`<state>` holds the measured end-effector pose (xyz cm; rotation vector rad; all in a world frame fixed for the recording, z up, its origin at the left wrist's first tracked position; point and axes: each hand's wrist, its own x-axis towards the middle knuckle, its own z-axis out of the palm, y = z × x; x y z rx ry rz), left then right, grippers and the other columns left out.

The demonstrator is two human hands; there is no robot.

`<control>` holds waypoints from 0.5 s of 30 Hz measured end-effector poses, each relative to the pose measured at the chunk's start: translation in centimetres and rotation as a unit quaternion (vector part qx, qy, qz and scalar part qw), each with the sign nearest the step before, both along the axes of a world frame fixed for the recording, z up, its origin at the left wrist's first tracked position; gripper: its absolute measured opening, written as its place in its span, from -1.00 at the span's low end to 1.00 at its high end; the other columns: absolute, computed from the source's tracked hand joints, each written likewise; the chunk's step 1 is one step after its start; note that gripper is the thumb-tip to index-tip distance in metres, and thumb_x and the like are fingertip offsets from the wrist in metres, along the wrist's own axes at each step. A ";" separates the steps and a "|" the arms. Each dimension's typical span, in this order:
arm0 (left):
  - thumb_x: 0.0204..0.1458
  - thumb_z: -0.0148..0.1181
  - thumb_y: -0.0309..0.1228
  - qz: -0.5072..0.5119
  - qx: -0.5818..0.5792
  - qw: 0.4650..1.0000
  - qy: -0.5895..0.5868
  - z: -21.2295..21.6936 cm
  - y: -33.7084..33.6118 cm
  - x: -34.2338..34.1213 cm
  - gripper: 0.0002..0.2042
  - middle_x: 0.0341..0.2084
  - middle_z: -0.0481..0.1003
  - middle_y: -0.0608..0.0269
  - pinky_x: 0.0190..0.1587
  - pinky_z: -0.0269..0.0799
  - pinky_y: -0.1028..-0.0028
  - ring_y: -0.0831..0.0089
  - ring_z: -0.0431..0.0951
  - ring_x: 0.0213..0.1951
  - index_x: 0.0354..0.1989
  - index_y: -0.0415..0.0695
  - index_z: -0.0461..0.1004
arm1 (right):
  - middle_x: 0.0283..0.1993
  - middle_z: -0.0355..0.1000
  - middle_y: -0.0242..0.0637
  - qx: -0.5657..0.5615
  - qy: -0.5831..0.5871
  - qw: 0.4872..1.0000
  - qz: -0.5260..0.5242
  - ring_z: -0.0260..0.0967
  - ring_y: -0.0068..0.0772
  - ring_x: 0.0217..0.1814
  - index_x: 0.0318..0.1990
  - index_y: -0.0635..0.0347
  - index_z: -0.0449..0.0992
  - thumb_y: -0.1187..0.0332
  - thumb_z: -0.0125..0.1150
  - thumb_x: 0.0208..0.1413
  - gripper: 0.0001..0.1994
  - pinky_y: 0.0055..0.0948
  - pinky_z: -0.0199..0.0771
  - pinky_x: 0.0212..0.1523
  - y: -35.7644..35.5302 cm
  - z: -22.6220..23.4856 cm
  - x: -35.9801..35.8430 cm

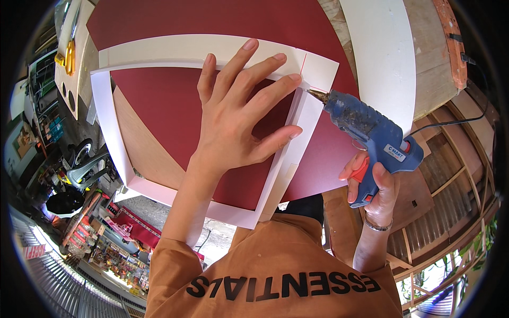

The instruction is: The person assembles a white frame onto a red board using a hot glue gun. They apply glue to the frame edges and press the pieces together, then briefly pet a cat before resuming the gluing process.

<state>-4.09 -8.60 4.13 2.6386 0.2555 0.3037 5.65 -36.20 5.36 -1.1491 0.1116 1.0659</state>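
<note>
Right hand: the right hand [374,191] is wrapped around the handle of the blue glue gun [371,132], one finger lying on the orange trigger; a thin bracelet sits on the wrist.
Glue gun axis: its body runs from the handle at lower right up to the brass nozzle at upper left, so the tip points toward the corner of the white frame [114,122].
Nozzle and corner: the nozzle tip lies just beside the frame's top right corner, where the top strip and the right strip meet; whether it touches the surface cannot be told.
Left hand: the left hand [238,114] lies flat with fingers spread, holding nothing, pressing down; its fingertips rest on the top strip and its thumb reaches the right strip, just left of the nozzle.
Nearer hand: the left hand is already on the corner; the right stays back along the gun's length.
Frame position: the frame lies on the dark red board [212,18], with a tan panel showing inside its left part.
Farther off: a white curved board [382,53] lies beyond the gun, and yellow-handled scissors [69,55] at far left.
</note>
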 end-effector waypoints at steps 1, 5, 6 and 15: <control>-0.07 0.36 0.17 -0.001 0.000 1.000 0.000 0.0 0.0 0.0 -0.42 0.17 0.51 0.30 0.49 -0.35 0.07 0.13 0.26 0.39 0.07 0.11 0.60 | -0.31 0.55 0.20 0.001 0.001 1.000 0.002 0.49 -0.36 -0.65 0.00 0.60 0.37 0.23 0.11 0.29 -0.56 -0.48 0.53 -0.63 0.0 0.0 0.0; -0.03 0.33 0.15 0.002 -0.016 1.000 0.005 0.1 0.0 0.1 -0.46 0.16 0.50 0.34 0.49 -0.39 0.07 0.17 0.24 0.40 0.08 0.15 0.60 | -0.30 0.55 0.19 0.009 -0.007 1.000 0.008 0.50 -0.37 -0.64 0.02 0.60 0.36 0.23 0.12 0.30 -0.55 -0.48 0.53 -0.63 0.0 0.0 0.2; -0.01 0.31 0.14 0.005 -0.024 1.000 0.007 0.2 -0.1 0.1 -0.48 0.16 0.49 0.35 0.49 -0.41 0.07 0.19 0.23 0.40 0.08 0.17 0.60 | -0.30 0.55 0.19 0.006 -0.008 1.000 0.007 0.50 -0.37 -0.64 0.02 0.61 0.36 0.23 0.12 0.30 -0.55 -0.49 0.53 -0.63 0.1 0.0 0.1; -0.01 0.31 0.14 0.005 -0.021 1.000 0.003 0.2 -0.1 0.1 -0.49 0.15 0.50 0.36 0.49 -0.39 0.07 0.19 0.25 0.39 0.07 0.17 0.60 | -0.31 0.56 0.15 -0.007 -0.017 1.000 0.004 0.49 -0.39 -0.65 0.02 0.59 0.38 0.21 0.15 0.29 -0.54 -0.49 0.51 -0.64 0.2 0.0 0.1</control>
